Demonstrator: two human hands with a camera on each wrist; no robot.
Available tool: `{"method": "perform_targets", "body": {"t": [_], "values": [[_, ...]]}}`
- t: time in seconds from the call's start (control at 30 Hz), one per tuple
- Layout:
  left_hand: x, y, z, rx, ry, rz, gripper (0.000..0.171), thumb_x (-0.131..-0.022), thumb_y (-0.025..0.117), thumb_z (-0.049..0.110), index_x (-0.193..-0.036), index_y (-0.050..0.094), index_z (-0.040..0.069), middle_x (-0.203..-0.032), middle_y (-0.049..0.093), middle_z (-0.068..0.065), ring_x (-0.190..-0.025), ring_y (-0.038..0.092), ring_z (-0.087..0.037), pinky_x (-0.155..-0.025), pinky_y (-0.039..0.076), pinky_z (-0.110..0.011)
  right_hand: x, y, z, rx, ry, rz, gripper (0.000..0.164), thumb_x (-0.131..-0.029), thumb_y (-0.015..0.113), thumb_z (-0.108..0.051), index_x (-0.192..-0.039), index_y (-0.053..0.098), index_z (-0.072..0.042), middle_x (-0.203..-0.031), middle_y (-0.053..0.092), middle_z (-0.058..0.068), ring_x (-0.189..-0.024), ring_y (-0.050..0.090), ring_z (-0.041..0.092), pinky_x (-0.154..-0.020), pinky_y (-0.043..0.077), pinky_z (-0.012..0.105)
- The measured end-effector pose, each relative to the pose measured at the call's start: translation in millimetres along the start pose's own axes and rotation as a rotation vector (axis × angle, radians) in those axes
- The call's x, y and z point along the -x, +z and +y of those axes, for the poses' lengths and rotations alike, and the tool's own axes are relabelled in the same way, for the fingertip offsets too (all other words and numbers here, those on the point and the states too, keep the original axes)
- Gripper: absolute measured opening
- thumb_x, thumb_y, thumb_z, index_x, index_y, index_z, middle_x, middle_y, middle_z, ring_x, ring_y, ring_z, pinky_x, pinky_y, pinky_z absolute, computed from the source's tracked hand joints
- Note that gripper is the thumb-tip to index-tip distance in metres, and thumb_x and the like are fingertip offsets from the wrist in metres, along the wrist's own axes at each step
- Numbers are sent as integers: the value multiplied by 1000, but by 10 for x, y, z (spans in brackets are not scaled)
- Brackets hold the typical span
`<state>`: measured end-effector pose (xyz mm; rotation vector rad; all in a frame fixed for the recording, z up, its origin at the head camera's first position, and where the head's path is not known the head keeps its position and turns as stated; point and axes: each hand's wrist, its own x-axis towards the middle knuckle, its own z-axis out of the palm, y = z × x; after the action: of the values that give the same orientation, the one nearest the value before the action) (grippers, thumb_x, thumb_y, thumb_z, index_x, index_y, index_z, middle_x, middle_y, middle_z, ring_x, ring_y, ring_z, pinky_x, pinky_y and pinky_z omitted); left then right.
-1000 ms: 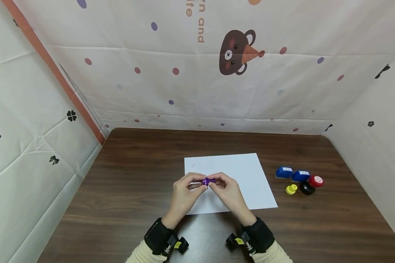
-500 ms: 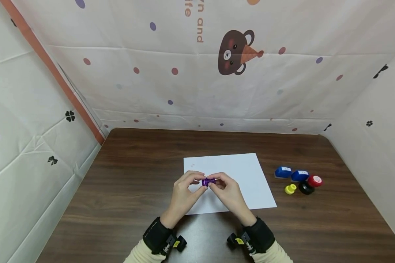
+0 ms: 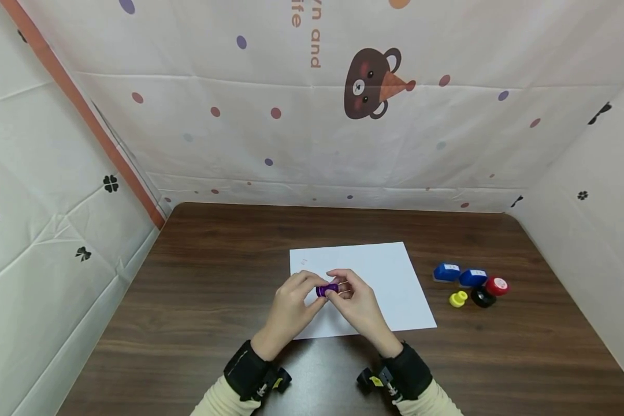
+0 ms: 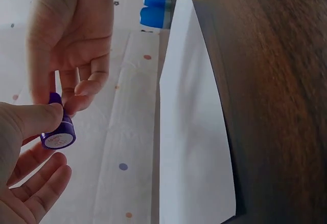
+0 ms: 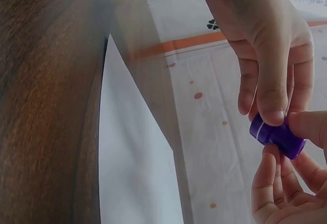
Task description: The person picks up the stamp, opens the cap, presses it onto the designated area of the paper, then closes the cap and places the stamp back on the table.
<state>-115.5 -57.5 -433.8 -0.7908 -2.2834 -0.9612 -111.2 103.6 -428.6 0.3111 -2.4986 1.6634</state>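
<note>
A small purple stamp (image 3: 327, 290) is held between both hands above a white sheet of paper (image 3: 390, 289). My left hand (image 3: 289, 303) pinches one end with thumb and fingers. At the other end, my right hand (image 3: 361, 304) grips it with its thumb and a fingertip, the index finger raised away. In the left wrist view, the end of the purple stamp (image 4: 65, 127) carries a round white face with reddish marks. In the right wrist view, a pale line rings the purple stamp (image 5: 286, 141) near the left thumb. Faint marks show near the paper's upper left corner.
Right of the paper stand two blue pieces with white labels (image 3: 472, 278), a yellow knobbed piece (image 3: 459, 299), a red round piece (image 3: 497, 286) and a black round piece (image 3: 482, 297). Printed cloth (image 3: 229, 138) walls in the brown wooden table (image 3: 213, 277).
The purple stamp has shifted slightly left and tilted between the hands. My right index finger has lifted off it. The pieces at the right stay put.
</note>
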Motion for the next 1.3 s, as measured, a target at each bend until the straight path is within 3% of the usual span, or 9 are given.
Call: {"method": "perform_targets", "body": {"t": [0.27, 0.5, 0.8, 1.07, 1.17, 1.3], "values": [[3, 11, 2, -70, 17, -43, 22, -75, 77, 15, -94, 68, 11, -92, 62, 3, -85, 58, -11, -73, 52, -21, 78, -53, -398, 32, -44, -5, 33, -76, 70, 6, -107, 59, 3, -85, 59, 12, -74, 58, 22, -65, 55, 22], [8, 10, -2, -109, 20, -50, 27, -73, 78, 13, -97, 67, 11, -90, 63, 2, -83, 59, -11, -71, 53, -22, 44, 24, -58, 16, -45, -4, 35, -77, 71, 1, -110, 61, -3, -87, 63, 5, -76, 60, 18, -65, 55, 22], [-13, -48, -119, -113, -10, -48, 27, -70, 79, 11, -94, 67, 12, -89, 65, 1, -82, 62, -11, -71, 54, -23, 43, -34, 21, 87, -41, 5, 29, -82, 68, -5, -109, 62, -13, -91, 65, 0, -79, 61, 9, -68, 54, 21], [-55, -193, -427, -83, -128, -80, 25, -72, 76, 6, -95, 66, 10, -91, 63, -2, -79, 63, -12, -66, 55, -23, 60, -190, 89, 166, -26, 27, 23, -83, 66, -6, -105, 65, -15, -96, 64, -3, -81, 60, 8, -71, 54, 25], [-66, -253, -611, -57, -200, -91, 24, -73, 74, 4, -95, 66, 9, -93, 61, -2, -79, 63, -12, -67, 55, -23, 60, -252, 123, 191, -32, 36, 24, -83, 66, -6, -105, 64, -15, -98, 65, -3, -82, 60, 7, -72, 55, 27], [-74, -342, -897, -108, -293, -115, 25, -73, 75, 6, -96, 66, 9, -94, 62, -3, -83, 63, -16, -71, 56, -28, 56, -326, 164, 220, -35, 43, 25, -83, 66, -8, -107, 64, -15, -101, 65, -3, -83, 60, 8, -73, 54, 27]]}}
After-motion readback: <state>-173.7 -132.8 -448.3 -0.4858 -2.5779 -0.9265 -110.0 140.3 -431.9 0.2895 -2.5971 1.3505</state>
